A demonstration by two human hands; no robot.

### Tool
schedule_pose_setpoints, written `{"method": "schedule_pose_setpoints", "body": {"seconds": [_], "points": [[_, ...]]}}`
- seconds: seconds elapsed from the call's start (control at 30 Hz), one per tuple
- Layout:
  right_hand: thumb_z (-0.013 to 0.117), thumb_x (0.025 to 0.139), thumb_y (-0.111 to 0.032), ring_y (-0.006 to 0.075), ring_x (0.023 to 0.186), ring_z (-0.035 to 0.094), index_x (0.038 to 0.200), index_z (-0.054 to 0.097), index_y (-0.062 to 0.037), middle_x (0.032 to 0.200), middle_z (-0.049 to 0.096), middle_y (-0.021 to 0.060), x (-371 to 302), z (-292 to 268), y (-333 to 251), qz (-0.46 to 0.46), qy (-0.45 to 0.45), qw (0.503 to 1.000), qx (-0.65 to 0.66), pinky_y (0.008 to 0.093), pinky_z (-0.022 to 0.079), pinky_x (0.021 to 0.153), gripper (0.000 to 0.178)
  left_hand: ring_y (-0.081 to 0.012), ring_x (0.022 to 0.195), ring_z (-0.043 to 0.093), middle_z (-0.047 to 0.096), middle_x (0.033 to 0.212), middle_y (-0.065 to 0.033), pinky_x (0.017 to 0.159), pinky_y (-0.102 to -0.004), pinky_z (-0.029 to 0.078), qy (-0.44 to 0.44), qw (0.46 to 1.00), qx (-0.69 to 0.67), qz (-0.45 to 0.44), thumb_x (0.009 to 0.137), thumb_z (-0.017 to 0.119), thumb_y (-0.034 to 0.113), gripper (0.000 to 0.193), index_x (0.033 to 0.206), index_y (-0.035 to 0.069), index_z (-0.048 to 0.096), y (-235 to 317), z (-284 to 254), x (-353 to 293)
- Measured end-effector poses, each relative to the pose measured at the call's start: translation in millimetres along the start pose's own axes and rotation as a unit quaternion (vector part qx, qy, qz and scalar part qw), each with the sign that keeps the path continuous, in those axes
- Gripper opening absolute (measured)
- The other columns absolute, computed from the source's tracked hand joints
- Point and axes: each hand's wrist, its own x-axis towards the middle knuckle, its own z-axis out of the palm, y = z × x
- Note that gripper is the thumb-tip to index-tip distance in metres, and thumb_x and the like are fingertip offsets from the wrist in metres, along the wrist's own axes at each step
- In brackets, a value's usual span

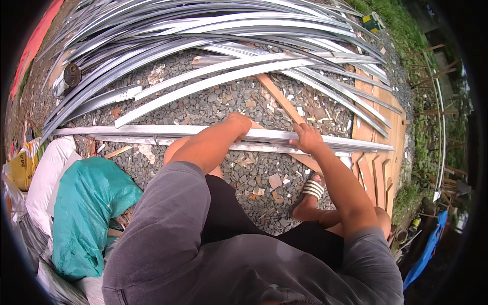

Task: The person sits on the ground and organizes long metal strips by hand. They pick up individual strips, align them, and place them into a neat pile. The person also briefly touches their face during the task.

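A long silvery metal channel (198, 130) lies crosswise in front of me, beside other lengths of the same kind. My left hand (238, 124) is curled closed over its middle, with the fingertips hidden on the far side. Further right, my right hand (307, 138) lies over the channel with thumb and fingers apart, its fingertips near a wooden strip (279, 96). That strip slants under the channel.
Many metal channels (203, 84) lie heaped beyond, across gravel (254, 173). Wooden boards (378, 114) lie at right. A green sack (91, 213) and white sacks (51, 168) stand at left. A rusty-ended can (71, 76) sits further back. My sandalled foot (310, 193) is near the channel.
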Motion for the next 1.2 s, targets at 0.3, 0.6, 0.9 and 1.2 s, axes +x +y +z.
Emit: {"method": "schedule_pose_setpoints", "body": {"seconds": [0.3, 0.6, 0.9, 1.2], "points": [[0.065, 0.095, -0.044, 0.0388, 0.118, 0.063, 0.142, 0.052, -0.0130, 0.129, 0.064, 0.0213, -80, -218, 31, 0.092, 0.008, 0.994, -0.066, 0.0490, 0.049, 0.101, 0.058, -0.0321, 0.121, 0.063, 0.066, 0.129, -0.0117, 0.100, -0.0498, 0.049, 0.316, 0.932, -0.173, -0.039, 0.082, 0.079, 0.044, 0.058, 0.126, 0.007, 0.067, -26, -68, -27], [0.079, 0.082, -0.033, 0.0428, 0.114, 0.061, 0.140, 0.055, -0.0093, 0.124, 0.065, 0.0205, -209, -289, -49, 0.064, 0.100, 0.991, 0.065, 0.0501, 0.049, 0.097, 0.068, -0.0394, 0.135, 0.046, 0.050, 0.140, -0.0165, 0.107, -0.0649, 0.034, 0.387, 0.850, -0.262, -0.242, 0.091, 0.070, 0.027, 0.053, 0.139, 0.014, 0.051, -93, -85, 3], [0.079, 0.084, -0.031, 0.0410, 0.116, 0.063, 0.144, 0.052, -0.0120, 0.131, 0.065, 0.0185, -184, -268, -46, 0.096, 0.062, 0.981, 0.158, 0.0478, 0.051, 0.094, 0.068, -0.0283, 0.119, 0.055, 0.055, 0.127, -0.0095, 0.094, -0.0524, 0.040, 0.421, 0.841, -0.097, -0.326, 0.102, 0.049, 0.020, 0.029, 0.131, 0.018, 0.054, -94, -75, 42], [0.078, 0.085, -0.034, 0.0419, 0.105, 0.066, 0.138, 0.055, -0.0061, 0.110, 0.068, 0.0227, -164, -281, -64, -0.088, 0.101, 0.973, 0.189, 0.0494, 0.051, 0.090, 0.064, -0.0331, 0.129, 0.048, 0.058, 0.126, -0.0110, 0.108, -0.0632, 0.031, 0.415, 0.849, -0.137, -0.298, 0.092, 0.061, 0.022, 0.038, 0.129, 0.012, 0.059, -91, -93, 0]]}}
